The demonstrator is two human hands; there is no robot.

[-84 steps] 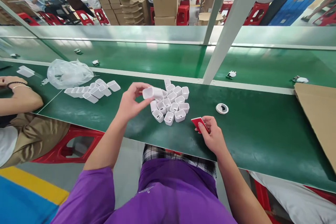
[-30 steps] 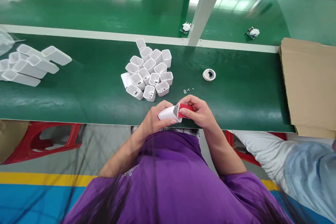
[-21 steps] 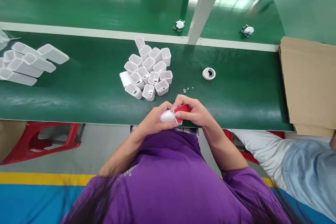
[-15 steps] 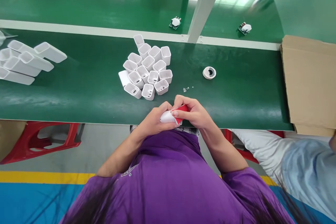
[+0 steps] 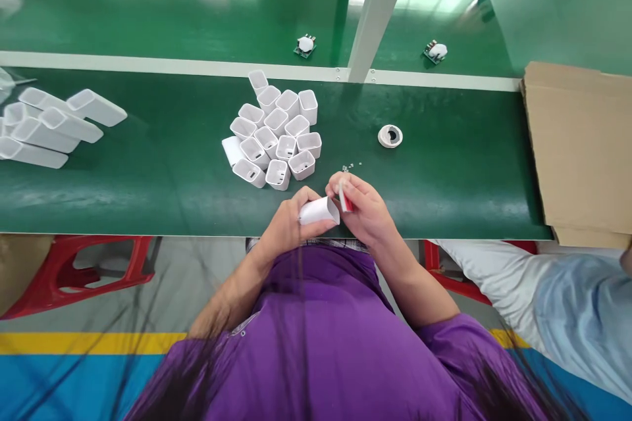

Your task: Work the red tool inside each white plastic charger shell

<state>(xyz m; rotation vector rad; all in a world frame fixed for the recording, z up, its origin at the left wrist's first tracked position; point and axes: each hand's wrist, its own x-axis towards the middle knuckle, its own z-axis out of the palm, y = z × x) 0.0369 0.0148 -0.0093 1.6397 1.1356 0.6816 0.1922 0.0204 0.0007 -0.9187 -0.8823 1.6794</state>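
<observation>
Left hand (image 5: pixel 286 223) gripped a white shell (image 5: pixel 320 210) at the near table (image 5: pixel 444 197) edge; right hand (image 5: pixel 368 210) pinched a red card (image 5: pixel 344 197) beside it. Risk: shell slipping off the edge

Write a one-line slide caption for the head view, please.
At a green bench, the left hand holds a white shell and the right hand a red card, near clustered shells.

shell cluster (image 5: pixel 276 138) on the bench (image 5: pixel 148 191), ring (image 5: pixel 390 136) to its right, cardboard (image 5: pixel 577 145) beyond.
</observation>
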